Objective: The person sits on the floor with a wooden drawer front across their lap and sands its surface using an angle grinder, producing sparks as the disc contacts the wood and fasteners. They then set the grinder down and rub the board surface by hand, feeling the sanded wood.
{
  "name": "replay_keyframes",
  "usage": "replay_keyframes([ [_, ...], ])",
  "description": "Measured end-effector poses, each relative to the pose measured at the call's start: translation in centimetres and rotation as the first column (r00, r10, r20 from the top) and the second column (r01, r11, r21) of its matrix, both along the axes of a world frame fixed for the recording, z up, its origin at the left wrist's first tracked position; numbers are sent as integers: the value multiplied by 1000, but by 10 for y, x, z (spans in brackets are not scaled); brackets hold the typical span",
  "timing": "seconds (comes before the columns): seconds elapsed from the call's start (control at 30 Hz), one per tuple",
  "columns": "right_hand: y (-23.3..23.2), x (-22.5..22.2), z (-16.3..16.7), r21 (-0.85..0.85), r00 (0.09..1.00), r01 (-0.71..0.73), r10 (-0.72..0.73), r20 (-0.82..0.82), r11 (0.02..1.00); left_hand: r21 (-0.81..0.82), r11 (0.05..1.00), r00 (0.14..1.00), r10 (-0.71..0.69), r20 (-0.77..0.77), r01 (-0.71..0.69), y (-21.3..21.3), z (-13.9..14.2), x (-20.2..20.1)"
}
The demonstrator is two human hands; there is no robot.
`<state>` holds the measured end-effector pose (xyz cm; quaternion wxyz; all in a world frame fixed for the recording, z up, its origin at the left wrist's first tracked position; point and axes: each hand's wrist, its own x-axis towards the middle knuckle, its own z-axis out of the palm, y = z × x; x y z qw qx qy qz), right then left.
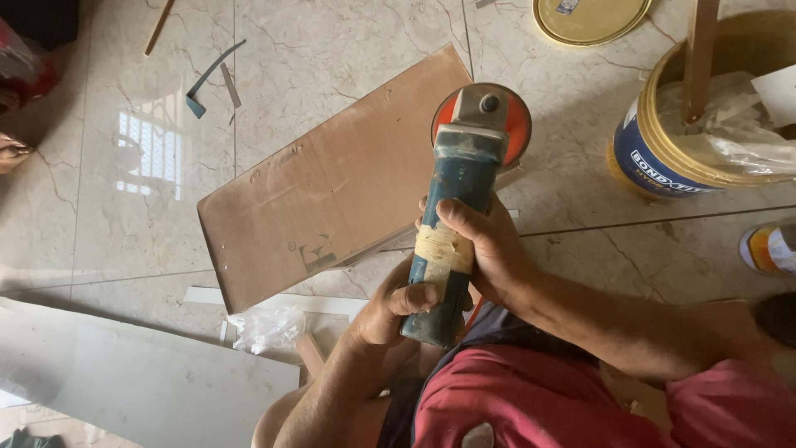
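both hands on a worn grinder over the tile floor

head view: a worn blue angle grinder [454,224] with an orange disc guard and a band of pale tape points away from the person, above a brown rectangular cardboard sheet [332,187] on the marble floor. the right hand [489,249] wraps its fingers around the taped body; the left hand [390,311] curls closed around the rear end. at upper right stands a round yellow-rimmed bucket [655,158] with a blue label band, a crumpled plastic bag inside, its far side cut off. a yellow round lid [590,18] lies at the top edge. a striped can [769,249] is cropped at right.
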<state>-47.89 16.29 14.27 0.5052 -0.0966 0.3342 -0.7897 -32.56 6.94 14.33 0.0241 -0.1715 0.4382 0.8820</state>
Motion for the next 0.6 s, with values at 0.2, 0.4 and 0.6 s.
replay_keyframes([
  [0.2, -8, -6, -3, -30, 999, -36, 37, 24, 999, -10, 1000, 1000, 11, 10, -11, -5, -1, -3],
  [0.4, -22, -13, -11, -12, 999, -51, 51, 17, 999, 13, 999, 999, 45, 16, -45, -14, -5, -7],
  [0.6, -44, -16, -8, -79, 995, -99, 100, 17, 992, 24, 995, 995, 101, 4, -101, -22, -1, -5],
])
